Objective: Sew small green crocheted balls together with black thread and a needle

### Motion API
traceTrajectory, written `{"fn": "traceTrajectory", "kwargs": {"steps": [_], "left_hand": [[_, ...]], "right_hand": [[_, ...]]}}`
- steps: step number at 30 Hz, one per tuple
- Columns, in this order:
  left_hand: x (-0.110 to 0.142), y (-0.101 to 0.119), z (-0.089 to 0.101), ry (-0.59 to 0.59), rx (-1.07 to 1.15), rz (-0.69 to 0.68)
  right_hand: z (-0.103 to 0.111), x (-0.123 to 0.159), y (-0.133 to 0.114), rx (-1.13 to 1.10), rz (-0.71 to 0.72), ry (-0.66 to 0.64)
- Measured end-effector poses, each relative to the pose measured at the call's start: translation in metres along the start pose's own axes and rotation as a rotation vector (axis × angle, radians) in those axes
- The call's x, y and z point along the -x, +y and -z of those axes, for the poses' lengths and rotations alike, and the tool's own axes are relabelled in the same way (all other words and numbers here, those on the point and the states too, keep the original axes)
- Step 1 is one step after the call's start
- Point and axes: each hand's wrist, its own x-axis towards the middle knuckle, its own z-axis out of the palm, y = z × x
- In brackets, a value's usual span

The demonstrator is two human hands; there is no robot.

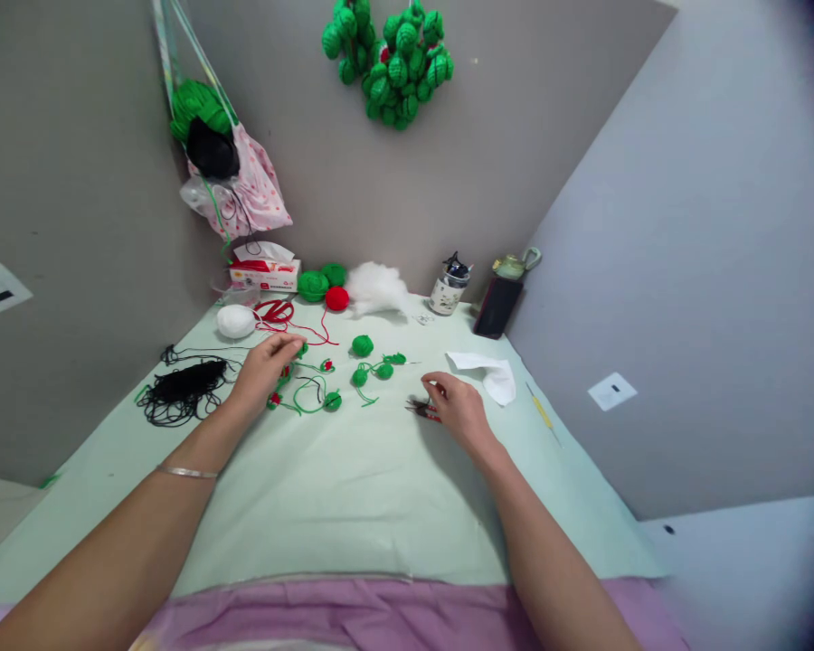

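My left hand (271,366) is closed, its fingertips pinched on a small green crocheted piece (303,350) mostly hidden by the fingers. Beside and below it lie green pieces with red parts (327,365), joined by green cords, and a green crocheted ball (332,400). My right hand (454,402) is closed too, thumb and fingertips pressed together; whatever they pinch is too small to make out. Close under that hand are thread snips (421,410) with red on the handle, partly covered by it. Between the hands sit more green balls (383,371) on a cord.
Black yarn (186,389) lies tangled at left, near a white yarn ball (235,321). At the back are a tissue box (268,276), green yarn (313,286), red yarn (337,298), white stuffing (378,289), a pot (449,294) and a phone (498,307). A yellow-handled crochet hook (543,411) lies right.
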Motion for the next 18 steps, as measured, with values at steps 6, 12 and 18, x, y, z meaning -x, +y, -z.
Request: {"fn": "traceTrajectory", "kwargs": {"steps": [6, 12, 18], "left_hand": [[0.006, 0.001, -0.006, -0.078, -0.202, -0.080], [0.000, -0.006, -0.002, -0.096, -0.287, -0.087], [-0.002, -0.010, 0.001, -0.145, -0.260, -0.079]], "right_hand": [[-0.022, 0.006, -0.025, -0.104, 0.230, -0.142], [-0.036, -0.006, -0.057, -0.035, 0.257, -0.292], [0.002, -0.007, -0.039, -0.173, 0.302, -0.467]]}}
